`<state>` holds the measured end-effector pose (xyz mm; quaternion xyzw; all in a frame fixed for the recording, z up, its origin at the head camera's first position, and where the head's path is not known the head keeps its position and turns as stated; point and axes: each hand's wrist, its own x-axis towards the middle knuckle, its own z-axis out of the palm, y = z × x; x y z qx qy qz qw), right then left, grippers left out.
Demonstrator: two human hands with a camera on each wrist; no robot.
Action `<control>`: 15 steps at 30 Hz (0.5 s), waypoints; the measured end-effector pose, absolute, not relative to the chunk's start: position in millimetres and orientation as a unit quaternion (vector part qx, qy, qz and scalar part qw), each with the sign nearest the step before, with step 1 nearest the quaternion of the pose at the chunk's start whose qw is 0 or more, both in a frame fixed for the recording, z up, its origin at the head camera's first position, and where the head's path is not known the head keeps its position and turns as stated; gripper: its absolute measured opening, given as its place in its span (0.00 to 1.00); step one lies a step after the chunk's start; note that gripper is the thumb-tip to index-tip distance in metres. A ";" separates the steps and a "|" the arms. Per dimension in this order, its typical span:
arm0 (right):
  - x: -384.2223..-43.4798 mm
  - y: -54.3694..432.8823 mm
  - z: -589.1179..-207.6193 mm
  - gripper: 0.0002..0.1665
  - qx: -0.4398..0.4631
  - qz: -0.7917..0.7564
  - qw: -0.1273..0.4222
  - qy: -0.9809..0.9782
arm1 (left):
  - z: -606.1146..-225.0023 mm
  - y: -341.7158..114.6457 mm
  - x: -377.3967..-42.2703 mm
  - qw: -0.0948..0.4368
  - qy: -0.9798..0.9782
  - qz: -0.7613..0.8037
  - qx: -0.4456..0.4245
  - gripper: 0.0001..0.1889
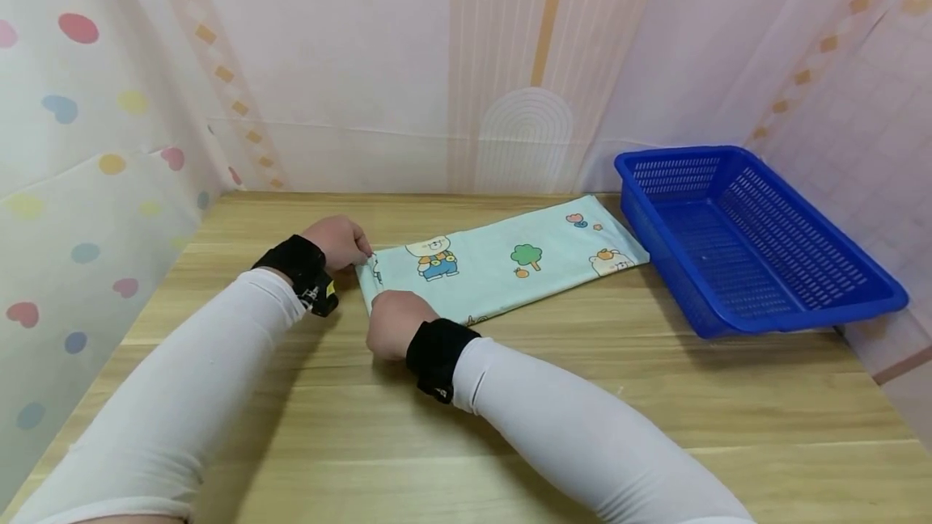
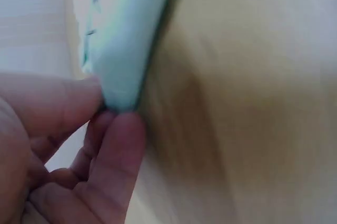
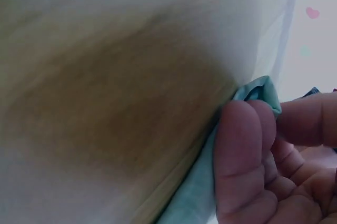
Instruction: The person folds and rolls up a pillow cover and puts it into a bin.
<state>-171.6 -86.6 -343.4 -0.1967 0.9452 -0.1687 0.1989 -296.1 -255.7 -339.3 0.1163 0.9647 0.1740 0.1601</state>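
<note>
A pale mint-green cloth, printed with bears, a tree and flowers, lies folded into a long strip on the wooden table. My left hand pinches its far left corner between thumb and fingers; in the left wrist view the cloth's end sits at those fingertips. At the near left corner my right hand pinches the edge. The right wrist view shows a small fold of the cloth between thumb and fingers. Both hands are at the strip's left end, which is slightly raised in a narrow fold.
A blue plastic basket with slotted walls stands at the right, close against the cloth's right end. Wooden tabletop shows in front of the cloth. Patterned sheets hang behind and on both sides of the table.
</note>
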 end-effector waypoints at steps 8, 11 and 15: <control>-166.2 -88.8 -344.6 0.17 -0.214 -0.135 0.156 0.955 | -342.5 -253.7 -287.4 0.119 0.970 0.173 0.122 0.05; -162.8 -89.8 -344.5 0.15 -0.227 -0.097 0.130 0.960 | -342.3 -252.8 -285.7 0.118 0.970 0.182 0.113 0.07; -156.4 -92.0 -343.9 0.13 -0.279 -0.021 0.087 0.956 | -343.8 -254.3 -287.8 0.125 0.966 0.200 0.107 0.07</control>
